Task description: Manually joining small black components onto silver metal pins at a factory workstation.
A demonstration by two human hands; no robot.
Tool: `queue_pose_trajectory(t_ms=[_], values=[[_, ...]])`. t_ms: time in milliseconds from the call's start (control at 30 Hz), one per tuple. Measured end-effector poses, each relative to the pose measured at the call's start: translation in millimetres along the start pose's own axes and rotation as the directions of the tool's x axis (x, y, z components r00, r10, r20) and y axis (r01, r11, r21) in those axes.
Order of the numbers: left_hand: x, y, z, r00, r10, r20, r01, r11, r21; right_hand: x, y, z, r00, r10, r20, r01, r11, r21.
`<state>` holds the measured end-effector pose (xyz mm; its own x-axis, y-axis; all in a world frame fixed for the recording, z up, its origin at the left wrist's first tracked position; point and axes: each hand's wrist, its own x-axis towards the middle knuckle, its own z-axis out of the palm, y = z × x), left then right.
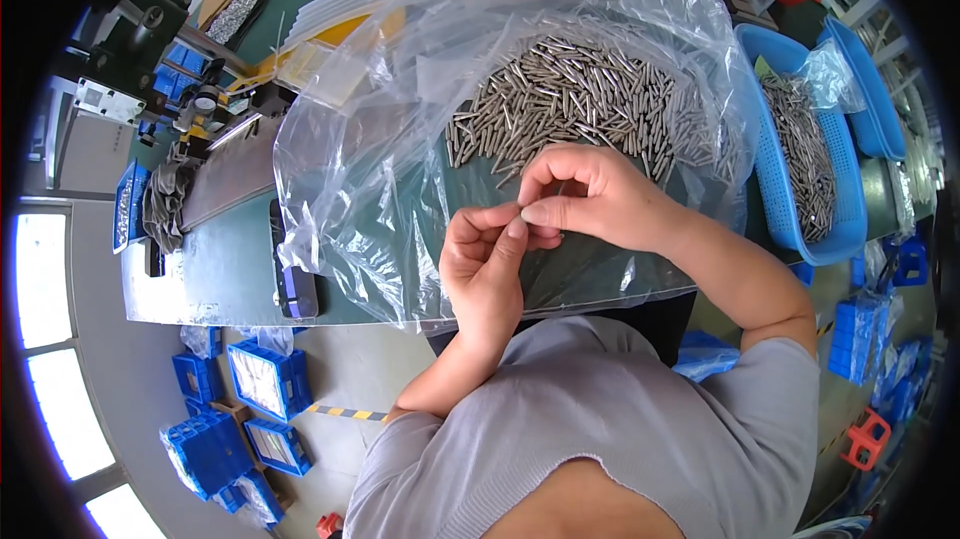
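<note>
My left hand (487, 257) and my right hand (595, 197) meet fingertip to fingertip over the near side of a clear plastic sheet (390, 209). Each hand is closed in a pinch. Whatever lies between the fingertips is too small or too covered to make out. Just beyond my hands, a wide heap of small metal pins (570, 99) is spread on the plastic, several of them lying loose at its near edge. The nearest pins are close to the knuckles of my right hand.
At the right stands a blue basket (848, 189) of similar metal pins, beside a second blue basket (880, 119). A dark machine (135, 49) occupies the far left of the green table (215, 284), with grey gloves (165, 201) near it. Blue crates (270, 379) stand on the floor.
</note>
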<state>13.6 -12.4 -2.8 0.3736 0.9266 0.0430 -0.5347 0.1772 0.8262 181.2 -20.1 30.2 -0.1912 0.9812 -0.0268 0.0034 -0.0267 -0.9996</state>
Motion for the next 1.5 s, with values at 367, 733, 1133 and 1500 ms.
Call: queue_pose_trajectory(t_ms=[367, 733, 1133, 1500], values=[[-1, 3, 1, 1.000, -0.014, -0.008, 0.014, 1.000, -0.011, 10, -8, -37, 0.984, 0.115, -0.138, -0.035, 0.878, 0.477], [-1, 2, 0, 1.000, -0.012, 0.006, 0.012, 0.999, -0.033, 11, 4, -20, 0.961, -0.270, -0.053, 0.072, 0.433, -0.899], [0, 2, 0, 1.000, -0.014, -0.011, 0.014, 1.000, -0.004, 5, -14, -26, 0.974, -0.220, -0.054, 0.154, 0.816, -0.557], [0, 3, 1, 0.999, -0.033, 0.002, 0.033, 0.999, 0.018, 1, -20, -14, 0.982, -0.188, 0.033, 0.182, 0.872, -0.454]])
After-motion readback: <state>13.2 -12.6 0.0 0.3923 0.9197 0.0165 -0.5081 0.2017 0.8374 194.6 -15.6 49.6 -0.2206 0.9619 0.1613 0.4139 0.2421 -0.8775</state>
